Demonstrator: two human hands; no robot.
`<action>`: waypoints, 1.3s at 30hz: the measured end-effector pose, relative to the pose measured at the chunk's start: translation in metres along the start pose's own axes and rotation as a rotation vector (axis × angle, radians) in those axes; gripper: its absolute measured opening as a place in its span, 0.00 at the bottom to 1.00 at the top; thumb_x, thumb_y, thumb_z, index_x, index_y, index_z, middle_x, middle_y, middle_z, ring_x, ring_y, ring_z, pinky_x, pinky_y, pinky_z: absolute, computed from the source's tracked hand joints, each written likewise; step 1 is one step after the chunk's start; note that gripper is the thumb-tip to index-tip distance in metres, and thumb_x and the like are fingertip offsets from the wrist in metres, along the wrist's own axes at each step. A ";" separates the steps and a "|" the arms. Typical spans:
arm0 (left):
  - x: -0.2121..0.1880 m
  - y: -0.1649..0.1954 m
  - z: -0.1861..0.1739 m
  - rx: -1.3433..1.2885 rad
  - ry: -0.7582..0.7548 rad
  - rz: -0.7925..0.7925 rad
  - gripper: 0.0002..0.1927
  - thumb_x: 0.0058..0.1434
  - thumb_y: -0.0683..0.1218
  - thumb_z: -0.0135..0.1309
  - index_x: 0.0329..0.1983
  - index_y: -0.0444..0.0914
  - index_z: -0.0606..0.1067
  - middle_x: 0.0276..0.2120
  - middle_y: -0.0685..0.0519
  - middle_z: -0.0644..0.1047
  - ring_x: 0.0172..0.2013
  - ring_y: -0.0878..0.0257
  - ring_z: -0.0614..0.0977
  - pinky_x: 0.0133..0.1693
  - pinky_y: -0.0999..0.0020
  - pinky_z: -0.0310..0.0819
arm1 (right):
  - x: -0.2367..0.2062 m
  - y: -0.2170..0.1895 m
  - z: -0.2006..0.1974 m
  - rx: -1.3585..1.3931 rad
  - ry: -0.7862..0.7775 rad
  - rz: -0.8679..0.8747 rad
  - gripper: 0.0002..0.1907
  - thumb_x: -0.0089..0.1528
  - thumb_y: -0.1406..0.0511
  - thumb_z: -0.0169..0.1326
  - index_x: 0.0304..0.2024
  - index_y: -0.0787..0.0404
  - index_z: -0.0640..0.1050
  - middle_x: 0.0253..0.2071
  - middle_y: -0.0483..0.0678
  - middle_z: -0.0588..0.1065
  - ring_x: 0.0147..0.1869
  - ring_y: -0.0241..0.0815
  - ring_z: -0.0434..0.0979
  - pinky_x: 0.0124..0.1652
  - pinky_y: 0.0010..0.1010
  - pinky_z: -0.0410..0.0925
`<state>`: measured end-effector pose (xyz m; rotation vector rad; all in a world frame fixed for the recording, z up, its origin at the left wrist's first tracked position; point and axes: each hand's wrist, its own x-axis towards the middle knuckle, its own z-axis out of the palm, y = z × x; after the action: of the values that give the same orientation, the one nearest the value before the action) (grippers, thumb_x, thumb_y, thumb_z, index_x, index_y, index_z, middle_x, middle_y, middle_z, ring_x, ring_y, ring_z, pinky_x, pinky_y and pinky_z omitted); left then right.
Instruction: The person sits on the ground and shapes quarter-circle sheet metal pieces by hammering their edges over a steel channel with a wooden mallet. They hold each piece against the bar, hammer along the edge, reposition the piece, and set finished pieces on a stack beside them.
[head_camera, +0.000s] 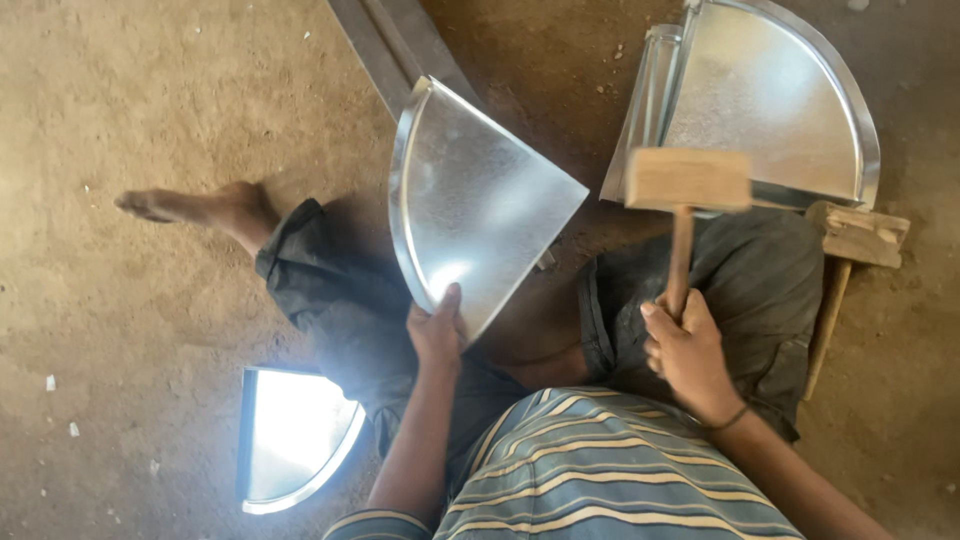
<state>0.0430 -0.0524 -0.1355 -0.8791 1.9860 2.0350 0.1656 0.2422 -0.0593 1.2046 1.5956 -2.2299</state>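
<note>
My left hand (437, 333) grips the curved rim of a quarter-round sheet-metal pan (470, 195), holding it up tilted above my lap. My right hand (686, 350) is closed round the handle of a wooden mallet (686, 182), whose block head is raised in front of my right knee. I sit on a dirt floor with both legs spread, my bare left foot (165, 205) stretched out to the left.
A second quarter-round metal pan (290, 435) lies on the ground by my left thigh. A stack of the same pans (770, 95) sits at the upper right. Another wooden mallet (858, 235) lies beside my right leg. A metal bar (400, 45) runs under the held pan.
</note>
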 end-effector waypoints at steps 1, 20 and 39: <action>-0.008 -0.006 0.010 -0.037 0.001 0.056 0.19 0.62 0.44 0.65 0.50 0.28 0.75 0.36 0.48 0.76 0.32 0.62 0.73 0.33 0.66 0.64 | 0.002 0.001 0.007 0.048 0.031 -0.003 0.11 0.64 0.66 0.53 0.37 0.55 0.62 0.23 0.40 0.62 0.19 0.31 0.61 0.17 0.26 0.57; -0.006 0.015 0.026 -0.306 -0.040 -0.029 0.19 0.57 0.46 0.64 0.47 0.29 0.78 0.39 0.50 0.81 0.38 0.63 0.81 0.41 0.67 0.75 | 0.033 0.002 0.039 0.035 -0.238 0.145 0.09 0.65 0.62 0.54 0.38 0.54 0.66 0.23 0.38 0.62 0.19 0.28 0.59 0.18 0.22 0.54; 0.031 0.028 0.044 -0.240 0.187 0.063 0.20 0.56 0.49 0.67 0.47 0.34 0.77 0.39 0.54 0.81 0.38 0.65 0.80 0.41 0.71 0.73 | 0.043 0.012 0.047 -0.234 -0.195 -0.111 0.09 0.65 0.65 0.53 0.39 0.56 0.65 0.23 0.41 0.63 0.18 0.31 0.61 0.16 0.27 0.55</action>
<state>-0.0093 -0.0215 -0.1302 -1.1040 1.9061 2.3426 0.1189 0.2114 -0.0920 0.8308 1.8185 -2.0752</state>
